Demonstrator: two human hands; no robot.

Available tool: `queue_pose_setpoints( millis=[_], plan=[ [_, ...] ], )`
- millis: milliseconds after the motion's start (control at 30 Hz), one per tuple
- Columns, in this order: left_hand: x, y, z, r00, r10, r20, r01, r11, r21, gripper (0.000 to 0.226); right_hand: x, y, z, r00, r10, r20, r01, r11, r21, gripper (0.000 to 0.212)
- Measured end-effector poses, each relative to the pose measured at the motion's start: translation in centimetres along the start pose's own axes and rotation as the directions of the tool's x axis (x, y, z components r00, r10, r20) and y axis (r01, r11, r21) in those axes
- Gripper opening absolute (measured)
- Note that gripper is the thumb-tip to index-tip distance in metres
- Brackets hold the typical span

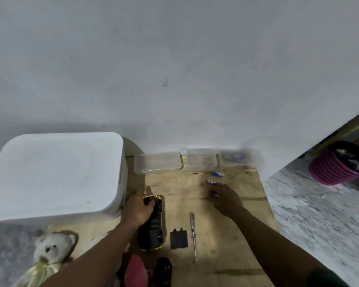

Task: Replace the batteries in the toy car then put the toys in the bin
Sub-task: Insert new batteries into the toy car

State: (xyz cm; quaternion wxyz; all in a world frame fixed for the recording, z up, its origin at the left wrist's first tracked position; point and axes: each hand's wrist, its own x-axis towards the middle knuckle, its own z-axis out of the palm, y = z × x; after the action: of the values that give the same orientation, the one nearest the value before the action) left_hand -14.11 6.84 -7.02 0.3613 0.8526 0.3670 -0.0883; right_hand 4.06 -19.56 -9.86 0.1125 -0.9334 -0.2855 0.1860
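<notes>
Bin [56, 172] stands lidded at left. The car [152, 224] lies belly-up on the worktop [226, 255], gripped by the left hand [139, 210]. The right hand [226, 198] pinches a battery [214, 194]. Likely refitting: next, seat it by polarity, cover [178, 239] after.

Your board [226, 224] is bare plywood, matt, scuffed and stained in spots. The toy car [153, 228] looks like black plastic with a slight shine and yellow trim at the ends. The battery cover [178, 239] is flat matt black plastic. The screwdriver [193, 233] has a see-through pinkish plastic handle and a thin metal shaft. The bin [56, 172] is smooth matt white plastic, the tubs [158, 162] are clear plastic, and the teddy [50, 251] is fuzzy plush with shiny satin-like cloth.
</notes>
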Motion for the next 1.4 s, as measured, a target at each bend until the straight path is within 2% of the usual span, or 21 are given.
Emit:
queue_pose_setpoints(
  millis=[133,267,433,633,733,800,900,1000,1200,1400],
  plan=[
    [-0.1,-1.7,0.6,0.997,-0.056,0.049,0.058,0.997,-0.043,0.033,0.3,-0.4,-0.1,0.999,0.035,-0.018,-0.035,0.999,-0.018,0.017],
    [-0.2,-1.7,0.7,0.998,-0.028,0.062,0.037,0.989,-0.143,0.008,0.8,-0.5,-0.1,0.998,0.022,-0.064,-0.026,0.998,-0.063,0.018],
    [0.0,-1.4,1.0,0.997,-0.024,0.072,0.039,0.976,-0.215,0.019,1.5,-0.7,-0.2,0.994,-0.028,-0.103,0.019,0.996,-0.089,0.021],
    [-0.1,-0.7,0.9,0.995,-0.066,0.077,0.086,0.954,-0.289,0.027,2.2,0.6,-0.3,0.99,-0.016,-0.139,0.002,0.995,-0.102,0.062],
    [-0.1,-0.3,0.8,0.995,-0.058,0.08,0.08,0.947,-0.31,0.023,2.4,1.4,-0.1,0.99,-0.044,-0.137,0.032,0.996,-0.089,0.071],
    [-0.1,-0.3,0.8,0.995,-0.055,0.077,0.077,0.943,-0.324,0.013,2.7,1.7,0.0,0.991,-0.066,-0.118,0.055,0.994,-0.094,0.07],
    [0.1,-0.2,0.8,0.997,-0.046,0.061,0.065,0.933,-0.354,0.014,3.2,1.8,0.1,0.991,-0.093,-0.097,0.083,0.992,-0.096,0.055],
    [0.3,-0.2,0.8,0.997,-0.041,0.058,0.06,0.922,-0.383,0.015,3.4,1.9,0.4,0.99,-0.113,-0.09,0.096,0.98,-0.176,0.044],
    [0.7,-0.1,1.1,0.996,-0.056,0.065,0.077,0.913,-0.401,0.031,3.4,1.5,1.9,0.989,-0.075,-0.128,0.044,0.972,-0.229,0.04],
    [0.9,-0.3,1.1,0.994,-0.054,0.094,0.09,0.895,-0.437,0.023,3.6,0.6,2.7,0.988,-0.042,-0.147,0.006,0.971,-0.24,0.042]
  ],
)
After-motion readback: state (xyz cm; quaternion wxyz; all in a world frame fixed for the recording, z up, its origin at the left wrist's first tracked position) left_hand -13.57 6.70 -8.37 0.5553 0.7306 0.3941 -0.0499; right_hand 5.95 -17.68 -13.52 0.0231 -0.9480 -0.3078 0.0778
